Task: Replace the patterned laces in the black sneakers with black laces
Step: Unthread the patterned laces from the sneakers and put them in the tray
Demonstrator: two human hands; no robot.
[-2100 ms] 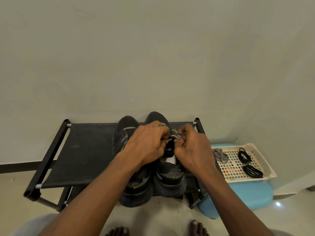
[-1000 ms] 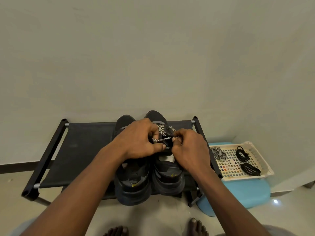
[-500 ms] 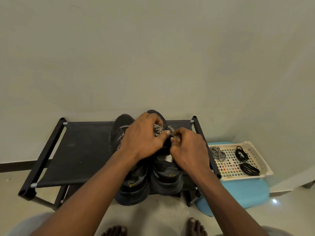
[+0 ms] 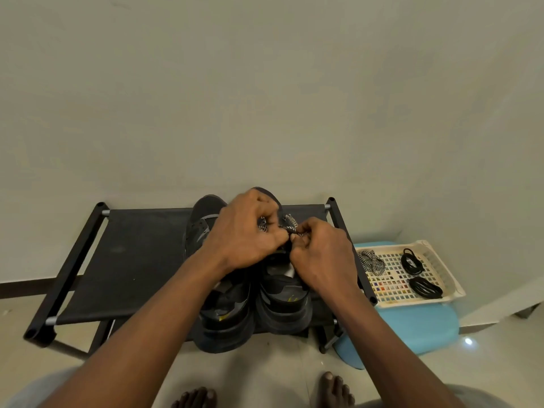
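- Head camera looks down at a black shoe rack (image 4: 132, 260) pushed up against a plain wall, with a pair of black sneakers sitting on its fabric shelf, toes to the wall
- both hands are bunched over the right sneaker (image 4: 282, 295), up near the top of the tongue
- left hand (image 4: 247, 234) has its fingers curled in and is pinching a bit of the patterned lace (image 4: 290, 223); you can see the black-and-white weave poking out under the fingertips
- right hand (image 4: 321, 254) is curled tight too, thumb and forefinger pinching the same lace just beside the left hand, the two hands pretty much touching
- so that lace is in the shoe, strung between the two hands over the eyelets; which eyelet it runs through is hidden by the fingers
- left sneaker (image 4: 226, 313) sits right beside it, touching, mostly covered by the left forearm
- off to the right there's a cream plastic tray (image 4: 441, 272) on a blue stool (image 4: 412, 325), just beside the rack
- in the tray: a loose patterned lace bundle (image 4: 371, 261) at the left end, and two coiled black laces, one further back (image 4: 412, 261) and one nearer (image 4: 426, 287)
- bare toes (image 4: 335, 387) on the tile floor at the bottom edge
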